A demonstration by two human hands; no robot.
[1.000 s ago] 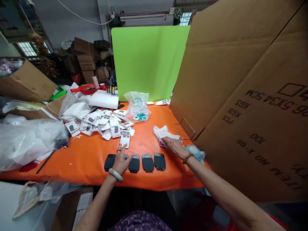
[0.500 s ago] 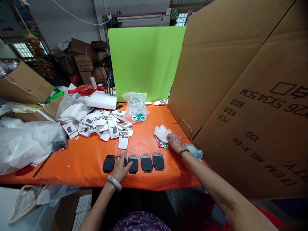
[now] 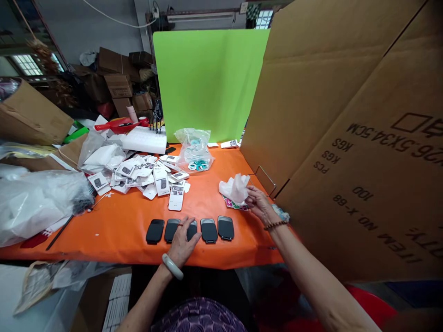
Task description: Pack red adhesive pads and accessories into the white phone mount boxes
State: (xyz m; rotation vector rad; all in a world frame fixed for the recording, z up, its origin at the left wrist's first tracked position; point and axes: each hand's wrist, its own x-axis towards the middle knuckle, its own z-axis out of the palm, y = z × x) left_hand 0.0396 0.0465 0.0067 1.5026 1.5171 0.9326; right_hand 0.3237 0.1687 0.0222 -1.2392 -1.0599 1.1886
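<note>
Several flat black rounded cases lie in a row near the front edge of the orange table; the leftmost black case [image 3: 155, 231] and the rightmost black case [image 3: 225, 228] show fully. My left hand [image 3: 184, 240], wearing a pale bangle, is over the middle of the row with its fingers apart, partly covering the middle black case [image 3: 192, 228]. At the right, my right hand [image 3: 259, 203] pinches the edge of a crumpled white plastic bag [image 3: 235, 188]. Beneath the bag, small coloured cards [image 3: 231, 203] in pink and green lie on the table.
A heap of small white boxes [image 3: 138, 173] lies at left centre beside a large plastic bag [image 3: 38, 203]. Behind them are a clear bag of teal rings [image 3: 195, 152] and a green board [image 3: 211, 83]. A tall cardboard box [image 3: 328, 92] walls the right side, near a wire bracket [image 3: 266, 177].
My left hand has shifted right along the row, uncovering the second case. My right hand has moved slightly right, and the white bag now stands up more in its fingers.
</note>
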